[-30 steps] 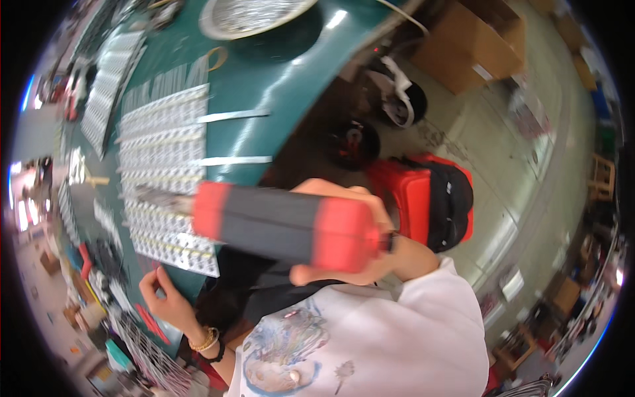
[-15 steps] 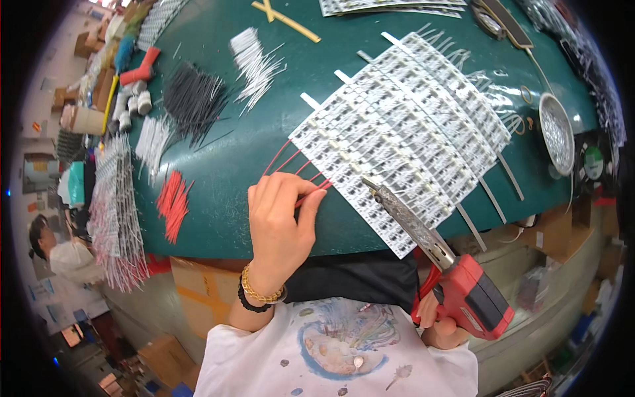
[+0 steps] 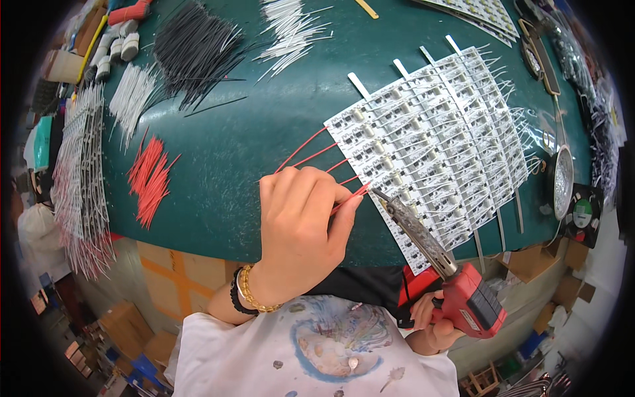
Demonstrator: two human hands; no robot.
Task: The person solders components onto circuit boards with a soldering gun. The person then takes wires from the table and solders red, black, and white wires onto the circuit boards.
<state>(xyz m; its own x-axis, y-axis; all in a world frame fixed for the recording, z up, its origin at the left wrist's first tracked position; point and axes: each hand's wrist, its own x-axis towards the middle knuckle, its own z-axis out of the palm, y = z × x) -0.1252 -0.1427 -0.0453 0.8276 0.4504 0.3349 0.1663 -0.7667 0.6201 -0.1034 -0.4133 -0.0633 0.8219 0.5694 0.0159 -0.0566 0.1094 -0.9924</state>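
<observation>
My left hand (image 3: 301, 225) is closed, thumb and fingertips pinching a red wire (image 3: 357, 193) whose end meets the left edge of a white circuit board panel (image 3: 423, 145). Several other red wires (image 3: 309, 140) run from that edge toward the hand's fingers. My right hand (image 3: 433, 323) is wrapped round the handle of a red and black soldering gun (image 3: 471, 301). Its dark metal tip (image 3: 380, 194) is by the wire's end at the board edge; contact is hard to make out. White wires cross the panel in rows, and flat metal strips (image 3: 359, 86) stick out past it.
Loose red wires (image 3: 151, 175), black wires (image 3: 195, 53) and white wires (image 3: 291, 30) lie in piles on the green table (image 3: 218, 172). A wired bundle (image 3: 79, 185) hangs over the left edge. At right are a round metal dish (image 3: 562, 182) and a small fan (image 3: 583, 215).
The whole view has shifted. My left hand has come closer to the board edge with the red wire, and the soldering gun's tip is now beside the wire's end instead of farther in.
</observation>
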